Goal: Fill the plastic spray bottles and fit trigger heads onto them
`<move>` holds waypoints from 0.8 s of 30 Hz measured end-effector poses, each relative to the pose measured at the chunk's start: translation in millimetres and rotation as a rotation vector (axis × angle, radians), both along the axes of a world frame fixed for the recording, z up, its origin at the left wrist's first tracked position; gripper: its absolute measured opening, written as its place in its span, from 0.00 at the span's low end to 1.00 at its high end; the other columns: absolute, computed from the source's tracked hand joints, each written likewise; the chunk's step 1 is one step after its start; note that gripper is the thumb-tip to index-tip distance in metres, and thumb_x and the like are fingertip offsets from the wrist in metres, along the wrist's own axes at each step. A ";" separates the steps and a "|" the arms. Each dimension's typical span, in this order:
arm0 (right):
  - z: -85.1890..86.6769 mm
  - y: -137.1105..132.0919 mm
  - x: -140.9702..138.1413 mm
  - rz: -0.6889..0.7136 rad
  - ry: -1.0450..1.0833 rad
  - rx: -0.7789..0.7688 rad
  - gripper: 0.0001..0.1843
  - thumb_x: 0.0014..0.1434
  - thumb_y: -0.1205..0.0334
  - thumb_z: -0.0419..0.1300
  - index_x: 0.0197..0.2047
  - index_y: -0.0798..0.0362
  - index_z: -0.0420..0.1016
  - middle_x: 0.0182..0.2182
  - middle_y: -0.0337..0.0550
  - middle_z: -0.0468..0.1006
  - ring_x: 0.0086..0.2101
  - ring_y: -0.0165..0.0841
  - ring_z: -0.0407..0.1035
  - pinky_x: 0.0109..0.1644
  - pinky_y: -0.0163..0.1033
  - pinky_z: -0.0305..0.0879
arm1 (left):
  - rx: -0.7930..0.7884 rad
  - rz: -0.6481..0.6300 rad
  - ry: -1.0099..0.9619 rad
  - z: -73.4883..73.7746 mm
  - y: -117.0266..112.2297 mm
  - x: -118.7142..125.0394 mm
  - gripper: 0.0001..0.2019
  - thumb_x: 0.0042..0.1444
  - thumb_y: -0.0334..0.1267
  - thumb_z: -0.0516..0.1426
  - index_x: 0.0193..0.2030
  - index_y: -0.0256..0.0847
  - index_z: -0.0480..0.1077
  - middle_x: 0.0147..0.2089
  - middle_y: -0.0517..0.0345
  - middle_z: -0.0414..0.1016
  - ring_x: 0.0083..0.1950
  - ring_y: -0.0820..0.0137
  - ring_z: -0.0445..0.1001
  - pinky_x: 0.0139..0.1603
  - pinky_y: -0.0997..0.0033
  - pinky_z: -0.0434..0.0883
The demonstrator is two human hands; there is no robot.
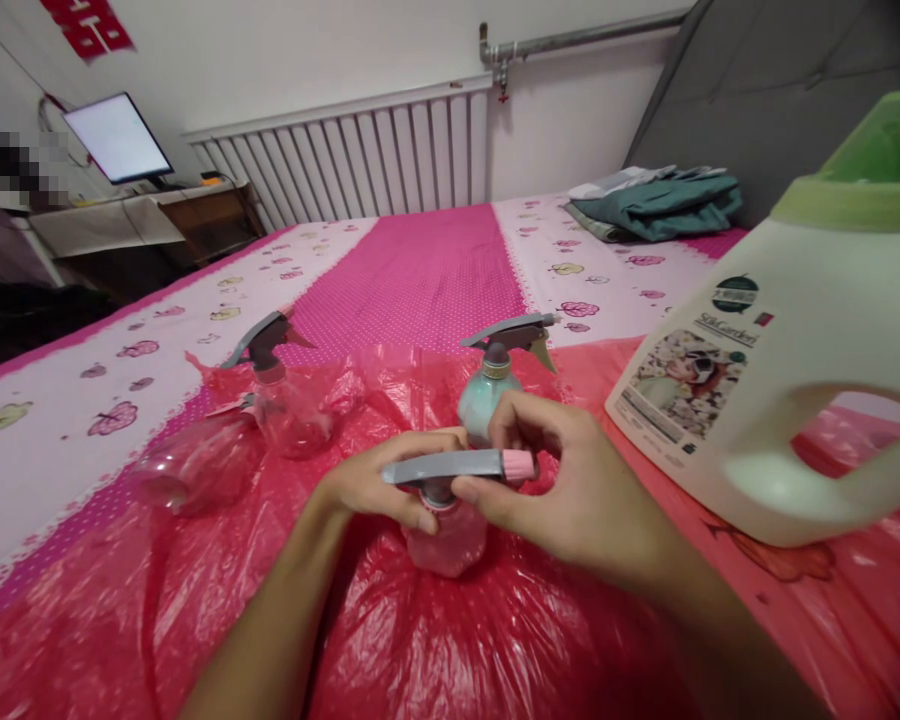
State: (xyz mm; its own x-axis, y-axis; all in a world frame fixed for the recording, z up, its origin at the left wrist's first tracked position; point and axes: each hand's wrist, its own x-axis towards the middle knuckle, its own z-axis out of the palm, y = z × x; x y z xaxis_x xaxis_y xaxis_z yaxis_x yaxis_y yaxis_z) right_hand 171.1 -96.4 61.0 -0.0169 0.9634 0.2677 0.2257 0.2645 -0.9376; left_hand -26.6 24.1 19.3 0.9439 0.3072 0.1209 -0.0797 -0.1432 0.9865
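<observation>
A small clear spray bottle [448,545] stands upright on red plastic sheeting, its grey trigger head [450,466] ending in a pink nozzle. My left hand [394,480] is closed around the bottle's neck, thumb in front. From the other side my right hand [562,470] grips the trigger head below the nozzle; some of its fingertips are hidden behind it. Just beyond my hands is a spray bottle holding pale blue-green liquid [480,395]. To the left, another clear spray bottle [292,415] stands beside a clear bottle lying on its side [195,465].
A big cream detergent jug [787,330] with a green cap stands close on the right. The red sheeting [217,610] covers the near part of a pink patterned bed [420,260]. Folded clothes [660,205] lie at the back right. Behind are a radiator [360,155] and a desk monitor [118,138].
</observation>
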 end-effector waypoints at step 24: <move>25.0 -41.9 5.6 0.114 -0.697 0.373 0.21 0.63 0.73 0.62 0.56 0.44 0.81 0.37 0.33 0.86 0.34 0.30 0.80 0.37 0.31 0.73 | -0.001 -0.005 0.018 -1.1 0.5 -4.9 0.14 0.54 0.48 0.70 0.40 0.41 0.79 0.41 0.53 0.76 0.45 0.61 0.74 0.48 0.63 0.72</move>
